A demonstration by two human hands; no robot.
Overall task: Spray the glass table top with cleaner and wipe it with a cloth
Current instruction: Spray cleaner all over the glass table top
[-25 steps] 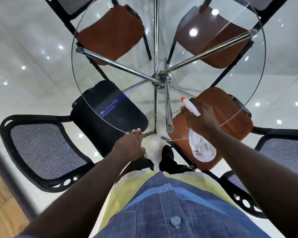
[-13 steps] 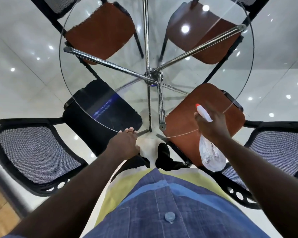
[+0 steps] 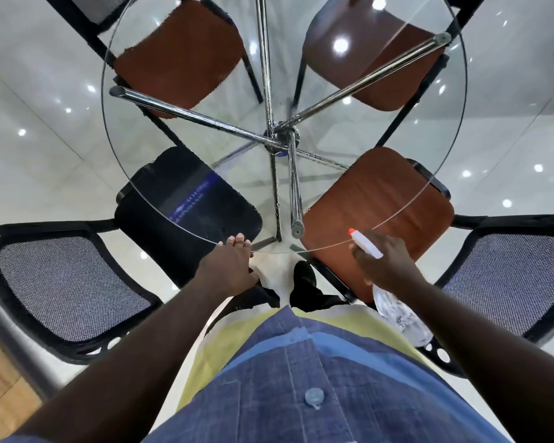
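Note:
A round glass table top [image 3: 359,148] lies in front of me on chrome legs [image 3: 205,118] that meet at a centre hub. My right hand [image 3: 387,263] grips a clear spray bottle [image 3: 394,310] with a white head and orange nozzle tip, held at the table's near right edge and pointing up-left toward the glass. My left hand [image 3: 229,266] rests at the near edge, fingertips touching the rim of the glass. No cloth is in view.
Brown-seated chairs [image 3: 378,199] stand around and under the table. A black-seated chair [image 3: 173,215] is at the near left. Mesh chair backs [image 3: 68,289] flank me on both sides. The floor is glossy white tile with ceiling-light reflections.
My right hand has drawn the spray bottle back and down, from over the glass to its near right edge. My left hand has stayed at the rim.

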